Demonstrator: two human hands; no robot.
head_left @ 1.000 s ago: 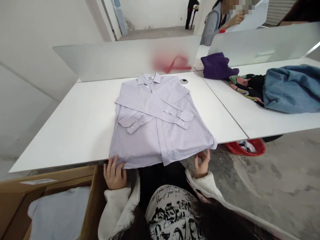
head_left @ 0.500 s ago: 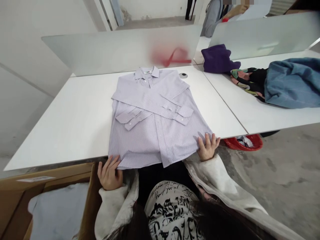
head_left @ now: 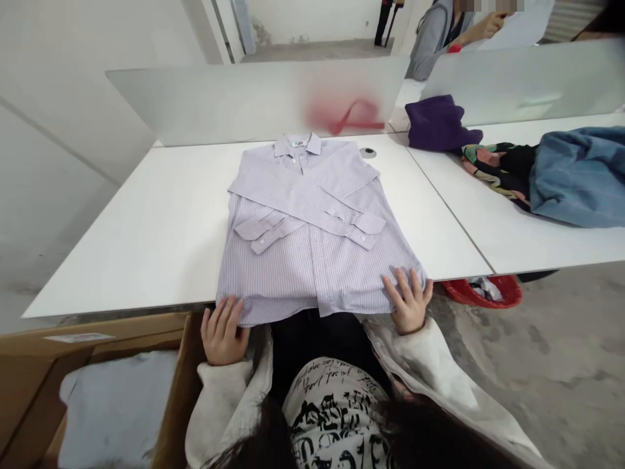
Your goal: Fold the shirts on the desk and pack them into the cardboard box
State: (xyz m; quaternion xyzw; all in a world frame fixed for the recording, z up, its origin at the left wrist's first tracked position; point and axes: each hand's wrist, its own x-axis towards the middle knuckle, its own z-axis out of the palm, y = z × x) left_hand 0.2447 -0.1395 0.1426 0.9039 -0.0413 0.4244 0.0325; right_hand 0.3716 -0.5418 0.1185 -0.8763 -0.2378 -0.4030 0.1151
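Note:
A pale lilac striped shirt (head_left: 312, 247) lies flat on the white table (head_left: 146, 228), collar at the far side, both sleeves folded across the chest. My left hand (head_left: 222, 332) holds the hem's near left corner at the table edge, fingers on top of the cloth. My right hand (head_left: 407, 303) rests on the hem's near right corner with fingers spread over the fabric, thumb hidden beneath.
A cardboard box (head_left: 97, 378) with pale cloth inside stands at my lower left. Purple cloth (head_left: 437, 124), a patterned garment (head_left: 493, 166) and denim (head_left: 581, 176) lie on the right table. A red basket (head_left: 481, 290) sits under it. Another person (head_left: 439, 32) stands behind the frosted divider (head_left: 234, 101).
My right hand rose from below the table edge onto the hem's right corner and spread its fingers there. My left hand stayed at the left corner.

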